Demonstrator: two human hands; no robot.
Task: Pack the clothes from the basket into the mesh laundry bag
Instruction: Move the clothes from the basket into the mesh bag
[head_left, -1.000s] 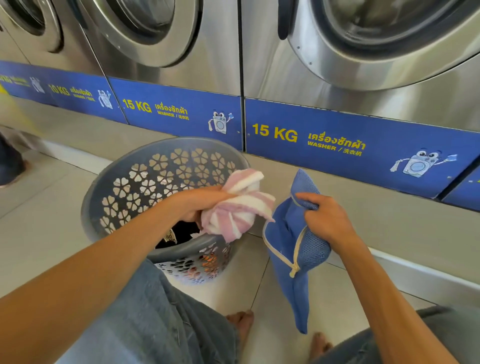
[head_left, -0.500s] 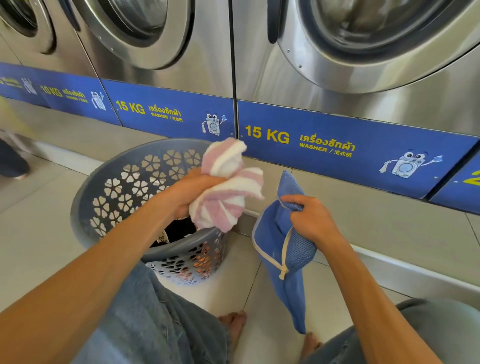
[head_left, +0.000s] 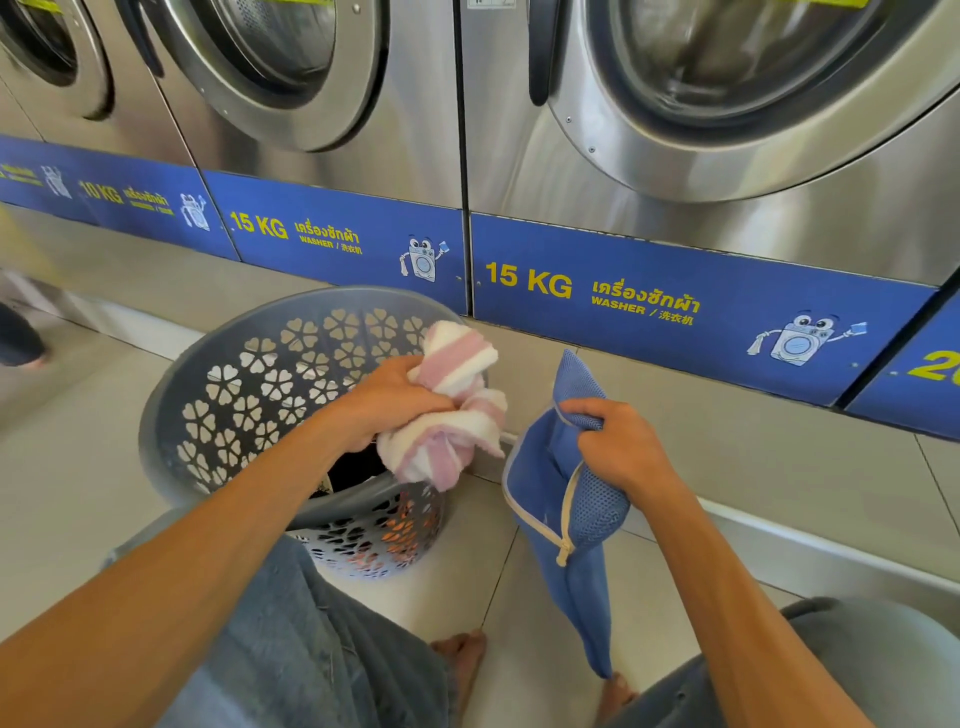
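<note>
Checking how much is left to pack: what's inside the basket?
Inside the basket, something dark lies at the bottom, and orange cloth shows through the wall holes. The left hand and striped cloth cover the rest.

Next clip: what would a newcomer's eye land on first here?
Probably the pink and white striped cloth bunched in the left hand, held above the grey basket. Just right of it, the right hand holds up the blue mesh bag, unzipped. Steel washers fill the background.
</note>
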